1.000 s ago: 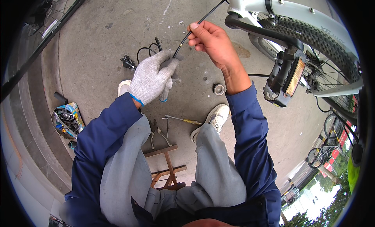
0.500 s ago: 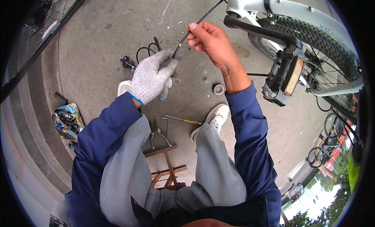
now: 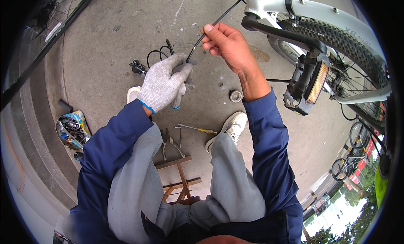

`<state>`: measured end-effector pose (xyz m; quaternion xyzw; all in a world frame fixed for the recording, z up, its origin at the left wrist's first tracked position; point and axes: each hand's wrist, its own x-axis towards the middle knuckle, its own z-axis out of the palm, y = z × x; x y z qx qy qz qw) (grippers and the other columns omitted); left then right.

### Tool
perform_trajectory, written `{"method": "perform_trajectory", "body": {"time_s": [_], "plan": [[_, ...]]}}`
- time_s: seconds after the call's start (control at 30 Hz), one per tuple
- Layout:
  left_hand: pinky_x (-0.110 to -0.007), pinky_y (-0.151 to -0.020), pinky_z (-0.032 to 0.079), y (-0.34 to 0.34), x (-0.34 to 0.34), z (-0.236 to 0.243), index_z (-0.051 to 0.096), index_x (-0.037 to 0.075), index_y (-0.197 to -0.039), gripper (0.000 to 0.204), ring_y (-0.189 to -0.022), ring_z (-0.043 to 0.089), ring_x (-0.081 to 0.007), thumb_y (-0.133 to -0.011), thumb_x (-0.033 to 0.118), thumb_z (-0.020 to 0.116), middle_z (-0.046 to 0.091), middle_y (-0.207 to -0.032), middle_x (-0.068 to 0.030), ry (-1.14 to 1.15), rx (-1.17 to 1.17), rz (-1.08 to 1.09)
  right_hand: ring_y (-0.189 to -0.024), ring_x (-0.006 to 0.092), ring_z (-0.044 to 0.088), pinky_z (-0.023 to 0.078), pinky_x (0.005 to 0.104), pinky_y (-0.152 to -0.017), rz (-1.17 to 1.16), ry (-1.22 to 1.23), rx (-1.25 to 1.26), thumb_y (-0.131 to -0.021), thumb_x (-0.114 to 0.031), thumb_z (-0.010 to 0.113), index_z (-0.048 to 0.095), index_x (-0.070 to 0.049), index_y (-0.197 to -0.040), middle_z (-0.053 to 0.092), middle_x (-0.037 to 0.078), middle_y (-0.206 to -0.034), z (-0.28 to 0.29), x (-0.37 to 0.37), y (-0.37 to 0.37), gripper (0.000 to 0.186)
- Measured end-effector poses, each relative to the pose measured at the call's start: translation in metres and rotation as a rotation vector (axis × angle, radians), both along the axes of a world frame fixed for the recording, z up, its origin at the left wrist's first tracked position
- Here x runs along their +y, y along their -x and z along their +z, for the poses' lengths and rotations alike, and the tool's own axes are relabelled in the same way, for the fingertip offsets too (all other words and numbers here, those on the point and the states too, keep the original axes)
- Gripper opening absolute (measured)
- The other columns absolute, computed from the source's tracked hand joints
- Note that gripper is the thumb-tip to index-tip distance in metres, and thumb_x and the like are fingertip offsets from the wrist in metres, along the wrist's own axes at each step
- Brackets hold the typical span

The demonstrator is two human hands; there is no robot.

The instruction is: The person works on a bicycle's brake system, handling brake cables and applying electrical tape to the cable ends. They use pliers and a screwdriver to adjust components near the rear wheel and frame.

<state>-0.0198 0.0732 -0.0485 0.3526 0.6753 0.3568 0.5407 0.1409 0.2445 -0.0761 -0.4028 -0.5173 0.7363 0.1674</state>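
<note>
A thin black cable [image 3: 198, 42] with a small pale yellow mark slants from the white bicycle frame [image 3: 253, 3] down to my hands. My right hand [image 3: 227, 44], bare, is closed on it between thumb and fingers. Lower down, my left hand [image 3: 162, 82] wears a grey-white knit glove with a blue cuff and is closed round the cable; its fingertips are partly hidden. A second blue-edged piece of knit cloth [image 3: 176, 102] hangs below that hand. Black loops of cable [image 3: 154, 53] show behind the glove, near a small black bicycle part [image 3: 137, 67] on the ground.
A pedal [image 3: 307, 82] and knobbly tyre [image 3: 349, 46] stand at my right. Pliers [image 3: 171, 144], a yellow-handled screwdriver [image 3: 202, 129] and a small round cup [image 3: 235, 95] lie near my feet. A box of tools [image 3: 73, 129] sits by the steps at left. A wooden stool [image 3: 182, 176] is beneath me.
</note>
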Motion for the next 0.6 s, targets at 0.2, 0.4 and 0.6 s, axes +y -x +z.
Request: {"method": "perform_trajectory", "body": {"time_s": [0.2, 0.4, 0.6], "plan": [[-0.028, -0.061, 0.054, 0.0006, 0.0001, -0.0039, 0.069, -0.004, -0.135, 0.039, -0.063, 0.066, -0.0104, -0.111, 0.026, 0.063, 0.071, -0.085, -0.0061, 0.008, -0.001, 0.002, -0.080, 0.0052, 0.071, 0.054, 0.0213, -0.069, -0.004, 0.002, 0.005, -0.110, -0.035, 0.071, 0.076, -0.007, -0.106, 0.076, -0.001, -0.093, 0.0008, -0.0003, -0.0004, 0.028], [-0.028, -0.062, 0.054, 0.0014, 0.0003, -0.0034, 0.069, -0.005, -0.135, 0.040, -0.063, 0.066, -0.0109, -0.111, 0.026, 0.063, 0.071, -0.086, -0.0065, -0.002, 0.019, -0.014, -0.080, 0.0032, 0.069, 0.053, 0.0193, -0.068, 0.011, 0.001, -0.006, -0.112, -0.035, 0.069, 0.076, -0.007, -0.112, 0.075, -0.003, -0.094, 0.0011, 0.0001, -0.0008, 0.028], [-0.028, -0.062, 0.054, 0.0006, 0.0008, -0.0039, 0.070, -0.005, -0.134, 0.040, -0.063, 0.066, -0.0108, -0.111, 0.026, 0.063, 0.072, -0.086, -0.0067, -0.019, 0.034, -0.015, -0.080, 0.0033, 0.069, 0.053, 0.0195, -0.069, 0.015, -0.001, 0.001, -0.112, -0.034, 0.069, 0.076, -0.007, -0.113, 0.075, -0.003, -0.094, -0.0003, 0.0002, -0.0014, 0.029]]}}
